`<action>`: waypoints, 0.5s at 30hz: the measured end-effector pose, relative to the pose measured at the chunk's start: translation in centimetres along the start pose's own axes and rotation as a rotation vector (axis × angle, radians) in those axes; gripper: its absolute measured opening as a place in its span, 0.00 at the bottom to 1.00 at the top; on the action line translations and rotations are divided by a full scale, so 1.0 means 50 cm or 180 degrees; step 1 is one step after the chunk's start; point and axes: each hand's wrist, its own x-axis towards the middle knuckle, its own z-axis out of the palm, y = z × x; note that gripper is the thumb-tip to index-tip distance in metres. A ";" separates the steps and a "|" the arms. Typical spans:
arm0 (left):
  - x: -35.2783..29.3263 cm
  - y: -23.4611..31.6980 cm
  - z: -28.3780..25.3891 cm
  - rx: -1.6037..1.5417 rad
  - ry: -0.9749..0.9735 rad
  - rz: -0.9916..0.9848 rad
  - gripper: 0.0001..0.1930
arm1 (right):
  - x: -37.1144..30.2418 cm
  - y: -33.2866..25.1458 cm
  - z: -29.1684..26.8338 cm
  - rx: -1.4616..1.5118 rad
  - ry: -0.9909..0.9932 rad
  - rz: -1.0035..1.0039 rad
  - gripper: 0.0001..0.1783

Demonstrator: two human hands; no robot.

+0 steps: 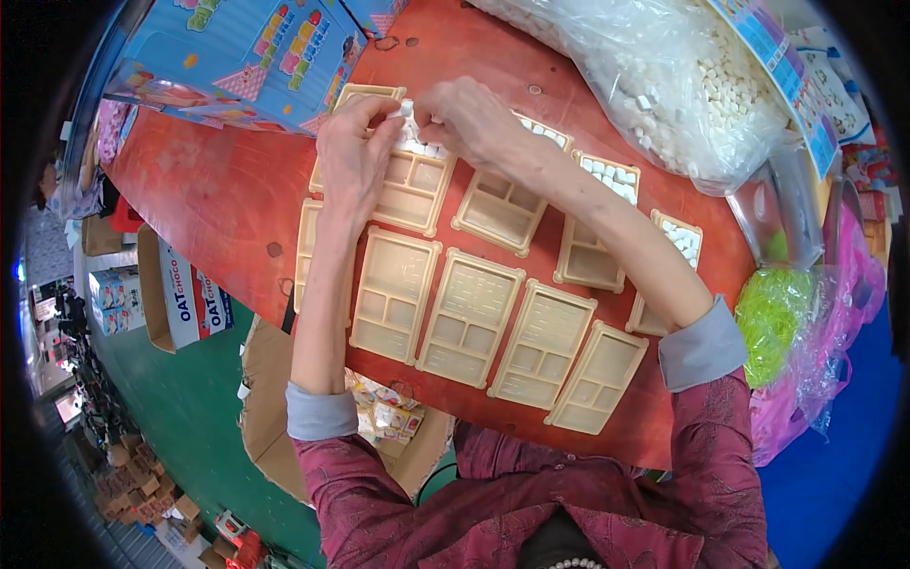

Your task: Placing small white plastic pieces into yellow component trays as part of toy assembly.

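Note:
Over the far end of a cream compartment tray (408, 207), my left hand (355, 147) and my right hand (474, 119) almost meet. Small white cubes (419, 145) fill that tray's far compartment, and a few stand up between my fingertips. Both hands have their fingers bent in a pinch; what is between them is too small to make out. To the right, three more trays have white cubes (611, 178) in their far compartments. My right forearm passes over some of these. In the near row, several cream trays (471, 318) have bare compartments.
A large clear bag of white cubes (725, 90) lies at the far right of the red table (204, 180). A blue printed box (227, 62) stands at the far left. Bright green shreds (773, 322) and a pink bag (844, 332) are right; an open carton (270, 417) sits below left.

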 end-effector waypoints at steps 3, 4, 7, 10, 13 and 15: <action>-0.002 -0.017 -0.013 -0.0144 0.0304 -0.0398 0.08 | 0.003 -0.002 -0.005 -0.0101 0.0012 -0.0240 0.09; 0.001 -0.024 -0.022 -0.0145 0.0307 -0.0399 0.08 | 0.008 0.000 -0.015 0.0229 0.0166 -0.0130 0.08; 0.010 -0.038 -0.049 -0.0158 0.0329 -0.0393 0.09 | 0.018 -0.003 -0.046 0.1199 0.0116 0.0627 0.07; 0.013 -0.057 -0.063 -0.0307 0.0287 -0.0539 0.09 | 0.036 -0.018 -0.051 0.2563 -0.0168 0.1602 0.10; 0.021 -0.068 -0.056 -0.0235 0.0190 -0.0478 0.10 | 0.086 -0.041 -0.017 0.2856 -0.0015 0.1443 0.11; 0.019 -0.061 -0.057 0.0050 0.0286 -0.0299 0.10 | 0.127 -0.071 0.012 0.1715 0.0328 0.1295 0.13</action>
